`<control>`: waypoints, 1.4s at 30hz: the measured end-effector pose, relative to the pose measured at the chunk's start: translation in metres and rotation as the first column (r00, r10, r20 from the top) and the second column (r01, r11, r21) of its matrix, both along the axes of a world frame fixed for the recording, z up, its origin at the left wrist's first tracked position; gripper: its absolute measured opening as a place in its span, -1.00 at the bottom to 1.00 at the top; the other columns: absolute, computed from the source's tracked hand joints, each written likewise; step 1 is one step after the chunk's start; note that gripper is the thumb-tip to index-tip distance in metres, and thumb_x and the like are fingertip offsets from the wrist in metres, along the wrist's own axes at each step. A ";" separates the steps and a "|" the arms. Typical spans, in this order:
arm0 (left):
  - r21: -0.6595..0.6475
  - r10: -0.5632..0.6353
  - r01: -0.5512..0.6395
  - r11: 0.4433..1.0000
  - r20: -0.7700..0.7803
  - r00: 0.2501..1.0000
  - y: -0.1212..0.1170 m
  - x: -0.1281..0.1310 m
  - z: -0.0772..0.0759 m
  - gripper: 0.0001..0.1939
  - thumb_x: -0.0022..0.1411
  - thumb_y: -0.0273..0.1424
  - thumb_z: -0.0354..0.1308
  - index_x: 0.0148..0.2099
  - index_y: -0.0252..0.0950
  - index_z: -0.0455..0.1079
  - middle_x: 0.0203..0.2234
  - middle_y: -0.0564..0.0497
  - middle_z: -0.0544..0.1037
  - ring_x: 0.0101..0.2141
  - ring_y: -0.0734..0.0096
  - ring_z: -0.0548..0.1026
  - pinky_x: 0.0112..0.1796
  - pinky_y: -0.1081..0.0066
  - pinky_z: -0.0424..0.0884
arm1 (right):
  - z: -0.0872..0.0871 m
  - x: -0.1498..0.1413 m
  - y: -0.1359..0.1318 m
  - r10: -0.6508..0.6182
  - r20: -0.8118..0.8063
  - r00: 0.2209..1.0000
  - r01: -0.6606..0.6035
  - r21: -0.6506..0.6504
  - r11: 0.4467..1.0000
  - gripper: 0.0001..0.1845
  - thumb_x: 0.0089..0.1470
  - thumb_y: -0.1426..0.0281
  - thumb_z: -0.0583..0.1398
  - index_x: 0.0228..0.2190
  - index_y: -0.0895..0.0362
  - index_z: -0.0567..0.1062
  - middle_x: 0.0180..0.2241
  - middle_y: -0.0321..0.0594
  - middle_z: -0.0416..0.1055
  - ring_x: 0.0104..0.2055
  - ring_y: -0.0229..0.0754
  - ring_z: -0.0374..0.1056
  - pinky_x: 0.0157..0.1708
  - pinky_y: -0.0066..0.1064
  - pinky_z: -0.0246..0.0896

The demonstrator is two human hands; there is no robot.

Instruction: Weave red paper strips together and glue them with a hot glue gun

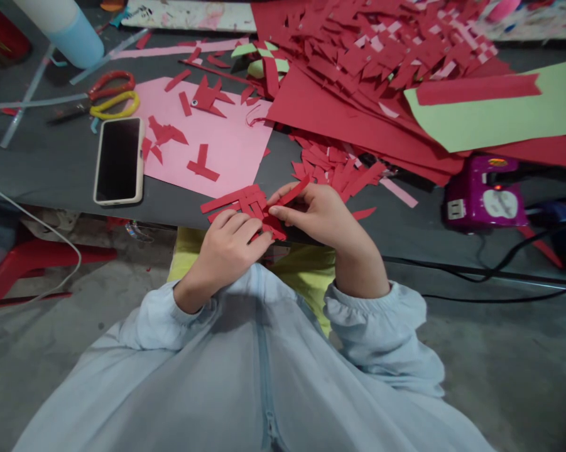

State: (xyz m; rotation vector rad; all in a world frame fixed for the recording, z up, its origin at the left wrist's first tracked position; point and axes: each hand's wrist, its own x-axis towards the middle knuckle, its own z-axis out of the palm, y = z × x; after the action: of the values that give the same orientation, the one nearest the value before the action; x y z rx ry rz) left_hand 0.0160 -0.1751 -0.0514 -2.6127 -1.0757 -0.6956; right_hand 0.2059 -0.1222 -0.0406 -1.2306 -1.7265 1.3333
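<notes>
At the table's front edge lies a piece of woven red paper strips (250, 202), with loose strip ends sticking out to the left. My left hand (230, 243) holds it down from the near side, fingers bent together over its lower edge. On the piece's right side my right hand (327, 213) pinches a red paper strip (296, 191) between thumb and forefinger; the strip slants up to the right. Both hands partly cover the weave. Just beyond is a pink paper sheet (235, 144) bearing red scraps and a small folded red paper fish (211, 97) with an eye.
On the left are a phone (119, 160), scissors (113, 94), glue sticks (32, 94) and a bottle (73, 37). Red paper sheets (339, 116), a heap of red woven pieces (381, 44) and green paper (504, 119) lie beyond. A purple power socket (483, 194) with cables stands right.
</notes>
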 end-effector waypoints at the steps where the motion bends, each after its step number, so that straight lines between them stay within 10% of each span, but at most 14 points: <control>1: -0.003 -0.001 0.001 1.000 0.009 1.000 0.000 0.001 0.000 -0.90 0.30 -0.45 0.14 -0.26 -0.25 0.48 -0.39 0.03 0.56 -0.32 0.39 0.42 -0.19 0.32 0.33 | 0.000 0.000 0.000 0.007 0.003 1.000 -0.007 0.000 1.000 -0.84 0.00 0.33 0.27 -0.38 0.19 0.54 -0.39 -0.22 0.53 -0.41 -0.26 0.38 -0.37 -0.40 0.27; 18: -0.302 0.196 -0.045 0.952 0.489 0.850 0.003 -0.001 -0.003 -0.93 0.25 -0.42 0.25 -0.28 -0.26 0.55 -0.36 0.03 0.65 -0.30 0.45 0.56 -0.18 0.41 0.45 | 0.001 0.003 0.000 0.022 0.068 0.997 -0.025 0.046 0.999 -0.87 -0.05 0.40 0.29 -0.39 0.18 0.58 -0.37 -0.20 0.57 -0.34 -0.20 0.45 -0.30 -0.38 0.31; 31: -0.370 0.240 -0.076 0.926 0.422 0.874 0.003 0.003 0.003 -0.88 0.28 -0.42 0.16 -0.32 -0.25 0.49 -0.40 0.05 0.62 -0.32 0.43 0.55 -0.21 0.39 0.46 | -0.001 0.001 -0.001 0.018 0.056 0.998 -0.023 0.076 0.997 -0.89 -0.06 0.41 0.29 -0.40 0.15 0.58 -0.35 -0.22 0.59 -0.29 -0.17 0.47 -0.20 -0.34 0.32; 42: -0.566 0.537 -0.166 0.807 0.588 0.605 0.008 0.011 0.002 -0.96 0.24 -0.41 0.10 -0.27 -0.25 0.35 -0.42 0.10 0.51 -0.49 0.57 0.49 -0.40 0.53 0.43 | 0.000 0.001 0.000 0.042 0.040 0.998 -0.045 0.082 0.996 -0.86 -0.08 0.41 0.32 -0.38 0.14 0.60 -0.31 -0.20 0.61 -0.21 -0.12 0.51 -0.10 -0.27 0.35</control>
State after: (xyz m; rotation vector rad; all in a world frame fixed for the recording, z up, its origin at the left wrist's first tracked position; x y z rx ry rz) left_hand 0.0266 -0.1674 -0.0499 -2.2893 -2.1814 -1.6281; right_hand 0.2067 -0.1225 -0.0409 -1.1855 -1.8265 1.2575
